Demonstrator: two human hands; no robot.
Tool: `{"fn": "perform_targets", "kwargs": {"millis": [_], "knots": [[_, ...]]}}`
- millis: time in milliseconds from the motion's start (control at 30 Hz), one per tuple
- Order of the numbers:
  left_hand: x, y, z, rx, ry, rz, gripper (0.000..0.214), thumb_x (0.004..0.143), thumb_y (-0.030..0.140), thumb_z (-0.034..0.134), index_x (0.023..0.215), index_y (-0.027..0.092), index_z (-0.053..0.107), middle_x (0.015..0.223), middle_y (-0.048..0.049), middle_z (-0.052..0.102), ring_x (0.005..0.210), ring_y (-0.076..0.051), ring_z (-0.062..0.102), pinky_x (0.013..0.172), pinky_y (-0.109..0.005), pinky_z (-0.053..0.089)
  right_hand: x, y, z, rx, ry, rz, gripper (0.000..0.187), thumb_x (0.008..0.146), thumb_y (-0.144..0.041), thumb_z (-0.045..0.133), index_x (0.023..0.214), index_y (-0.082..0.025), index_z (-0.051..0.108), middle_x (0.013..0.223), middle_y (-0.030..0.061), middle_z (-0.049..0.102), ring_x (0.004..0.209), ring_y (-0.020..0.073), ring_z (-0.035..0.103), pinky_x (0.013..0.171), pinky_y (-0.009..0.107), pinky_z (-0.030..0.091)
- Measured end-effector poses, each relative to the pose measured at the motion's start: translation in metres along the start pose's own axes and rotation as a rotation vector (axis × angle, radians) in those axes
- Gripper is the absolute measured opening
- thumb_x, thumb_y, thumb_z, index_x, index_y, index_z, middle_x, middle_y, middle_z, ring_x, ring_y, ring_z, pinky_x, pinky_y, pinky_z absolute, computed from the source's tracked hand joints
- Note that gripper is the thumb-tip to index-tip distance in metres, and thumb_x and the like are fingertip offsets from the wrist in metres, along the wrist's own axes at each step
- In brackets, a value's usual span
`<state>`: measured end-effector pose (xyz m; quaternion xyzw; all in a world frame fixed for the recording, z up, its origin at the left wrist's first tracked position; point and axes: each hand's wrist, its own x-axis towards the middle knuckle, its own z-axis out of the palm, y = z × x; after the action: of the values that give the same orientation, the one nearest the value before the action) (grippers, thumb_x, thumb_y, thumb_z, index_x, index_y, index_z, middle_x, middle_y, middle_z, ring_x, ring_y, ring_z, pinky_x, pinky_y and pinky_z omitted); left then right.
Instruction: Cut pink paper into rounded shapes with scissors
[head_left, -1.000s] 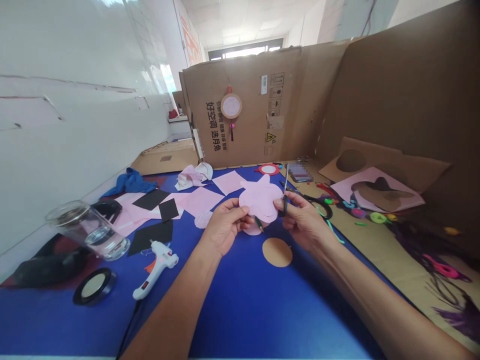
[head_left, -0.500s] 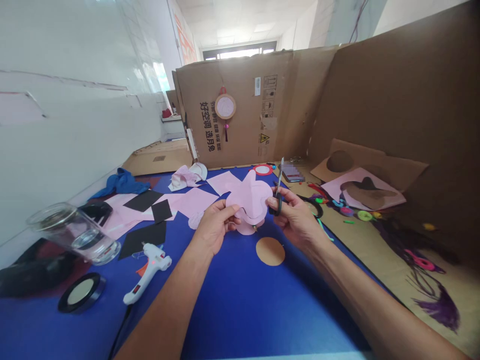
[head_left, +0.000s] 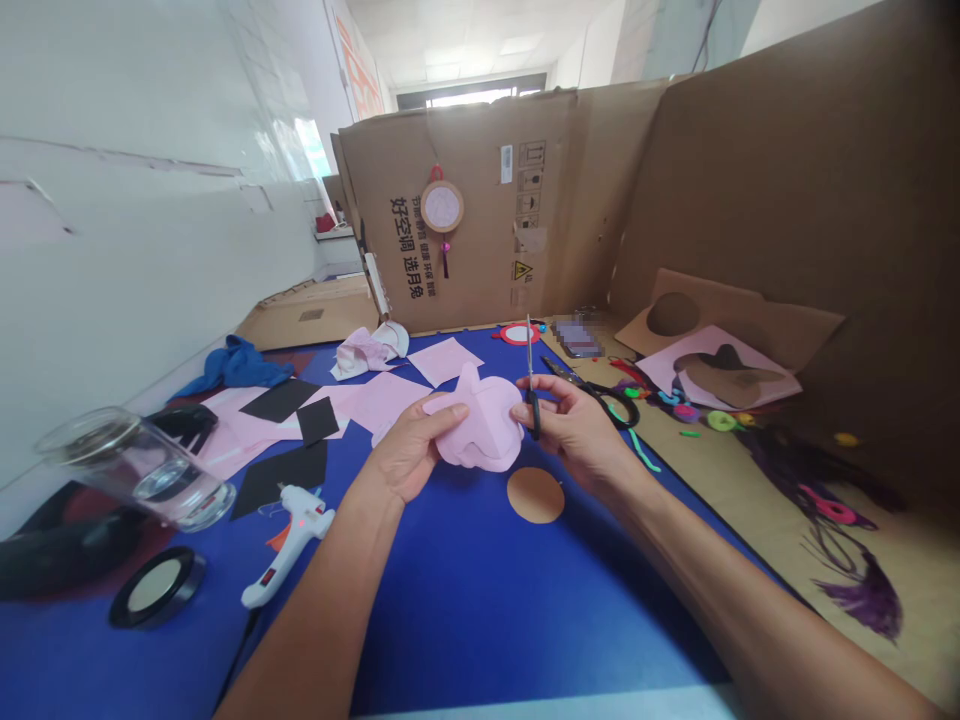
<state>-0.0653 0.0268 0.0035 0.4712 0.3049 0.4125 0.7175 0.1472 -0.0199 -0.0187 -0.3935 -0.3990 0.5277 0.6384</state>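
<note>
The left hand (head_left: 409, 450) pinches the pink paper cut-out (head_left: 480, 430) by its left edge, held just above the blue worktop (head_left: 480, 600); the right hand (head_left: 574, 430) is closed on the scissors (head_left: 530, 385), blades pointing up, its fingers touching the cut-out's right edge. A brown card disc (head_left: 535, 495) lies on the worktop just below the hands.

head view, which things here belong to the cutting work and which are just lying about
In hand: pink shape, gripped by the left hand; scissors, in the right hand.
Lying about: glue gun, glass jar, tape roll, brown disc, blue cloth.
</note>
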Motion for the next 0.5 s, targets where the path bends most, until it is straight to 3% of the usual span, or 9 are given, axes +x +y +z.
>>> {"fn": "perform_targets", "kwargs": {"millis": [233,400,500], "knots": [[0.0,0.0,-0.005,0.072,0.042,-0.084,0.044,0.061,0.027,0.096,0.099,0.012,0.08,0.094,-0.0108,0.078,0.083,-0.023,0.07,0.082,-0.036,0.054,-0.004,-0.009,0.003,-0.142,0.009,0.001,0.059,0.059,-0.032,0.099,0.108,-0.02,0.068,0.057,-0.0089,0.06,0.044,0.0062,0.037,0.043,0.021,0.021],[-0.003,0.013,-0.014,0.298,0.013,-0.071,0.039,0.064,0.033,0.095,0.095,0.015,0.08,0.09,-0.0071,0.077,0.078,-0.018,0.065,0.079,-0.032,0.049,-0.002,-0.008,0.004,-0.234,-0.015,-0.008,0.055,0.058,-0.027,0.095,0.106,-0.019,0.068,0.06,-0.0068,0.064,0.055,0.0118,0.053,0.057,0.025,0.044],[-0.006,0.016,-0.015,0.391,0.01,-0.074,0.034,0.065,0.036,0.095,0.088,0.016,0.08,0.083,-0.0049,0.075,0.074,-0.016,0.062,0.075,-0.03,0.045,-0.002,-0.004,0.004,-0.317,-0.039,-0.017,0.05,0.062,-0.027,0.091,0.106,-0.019,0.069,0.061,-0.0071,0.062,0.056,0.0122,0.052,0.058,0.026,0.043]]}}
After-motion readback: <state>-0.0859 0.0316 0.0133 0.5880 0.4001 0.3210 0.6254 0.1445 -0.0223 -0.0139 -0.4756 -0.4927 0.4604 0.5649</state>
